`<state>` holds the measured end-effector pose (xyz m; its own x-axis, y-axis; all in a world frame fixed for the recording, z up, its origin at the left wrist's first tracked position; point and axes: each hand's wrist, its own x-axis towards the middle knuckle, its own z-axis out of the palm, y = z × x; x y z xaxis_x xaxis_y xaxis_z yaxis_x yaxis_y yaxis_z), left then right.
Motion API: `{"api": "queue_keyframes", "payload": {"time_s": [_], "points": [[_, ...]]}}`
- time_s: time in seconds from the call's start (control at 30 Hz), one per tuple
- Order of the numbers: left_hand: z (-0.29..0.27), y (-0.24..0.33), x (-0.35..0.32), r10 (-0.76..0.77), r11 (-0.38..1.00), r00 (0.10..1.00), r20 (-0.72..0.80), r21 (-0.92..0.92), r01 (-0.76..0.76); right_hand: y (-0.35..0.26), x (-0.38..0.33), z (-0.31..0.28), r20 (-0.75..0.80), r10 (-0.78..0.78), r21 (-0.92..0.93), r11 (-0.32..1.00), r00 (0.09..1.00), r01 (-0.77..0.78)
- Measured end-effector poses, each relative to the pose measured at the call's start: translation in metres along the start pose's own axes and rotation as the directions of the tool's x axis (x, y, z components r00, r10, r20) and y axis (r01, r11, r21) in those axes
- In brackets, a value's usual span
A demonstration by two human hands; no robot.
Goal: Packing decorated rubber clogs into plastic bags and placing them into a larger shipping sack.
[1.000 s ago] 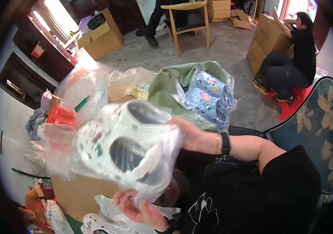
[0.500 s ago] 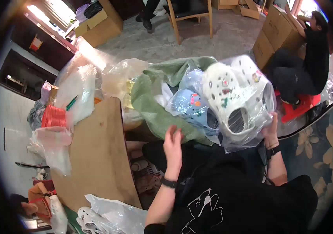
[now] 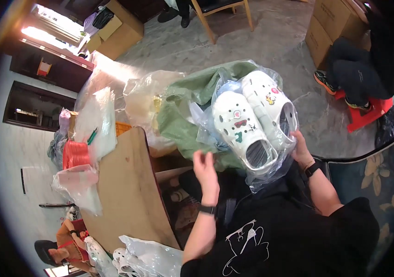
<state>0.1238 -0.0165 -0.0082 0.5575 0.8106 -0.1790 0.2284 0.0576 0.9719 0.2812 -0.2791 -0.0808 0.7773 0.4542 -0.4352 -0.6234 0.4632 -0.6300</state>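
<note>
A pair of white clogs [image 3: 238,121] with small coloured charms is wrapped in a clear plastic bag [image 3: 270,177]. My right hand [image 3: 300,148] grips the bag at its right side, by the heel of one clog. Under the pair lies an open green woven sack [image 3: 178,127]. Pale blue wrapped clogs [image 3: 227,87] show partly inside it, mostly covered by the white ones. My left hand [image 3: 206,173] hovers at the sack's near edge, fingers loosely bent and apart, with nothing visible in it.
Left of me stands a wooden table [image 3: 127,184] with a spool of red twine [image 3: 75,154] and plastic bags. More bagged white clogs [image 3: 123,258] lie at its near end. Cartons [image 3: 330,32], a red stool [image 3: 370,113] and a seated person are at right; another person sits lower left.
The bagged white clogs have moved left and toward me with my right hand, and now cover most of the blue ones. My left hand stays near the sack's edge.
</note>
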Motion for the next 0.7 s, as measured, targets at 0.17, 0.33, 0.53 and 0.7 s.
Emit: {"api": "queue_keyframes", "payload": {"time_s": [0.17, 0.33, 0.53, 0.7], "points": [[-0.047, 0.059, -0.039, -0.034, 0.825, 0.998, -0.047, -0.565, 0.002, -0.012, -0.002, 0.03, 0.187, -0.088, -0.286, 0.948, 0.978, 0.139], [-0.04, 0.073, -0.047, -0.011, 0.95, 0.996, -0.084, -0.312, -0.016, -0.013, 0.026, 0.112, 0.534, -0.014, -0.595, 0.705, 0.846, 0.387], [-0.045, 0.062, -0.035, -0.024, 0.963, 0.996, -0.085, -0.271, 0.0, -0.006, 0.037, 0.173, 0.73, 0.128, -0.673, 0.309, 0.672, 0.672], [-0.019, 0.04, -0.023, 0.129, 0.964, 0.985, -0.111, 0.246, -0.099, -0.033, 0.08, 0.111, 0.404, -0.174, -0.6, 0.69, 0.898, 0.404]]}}
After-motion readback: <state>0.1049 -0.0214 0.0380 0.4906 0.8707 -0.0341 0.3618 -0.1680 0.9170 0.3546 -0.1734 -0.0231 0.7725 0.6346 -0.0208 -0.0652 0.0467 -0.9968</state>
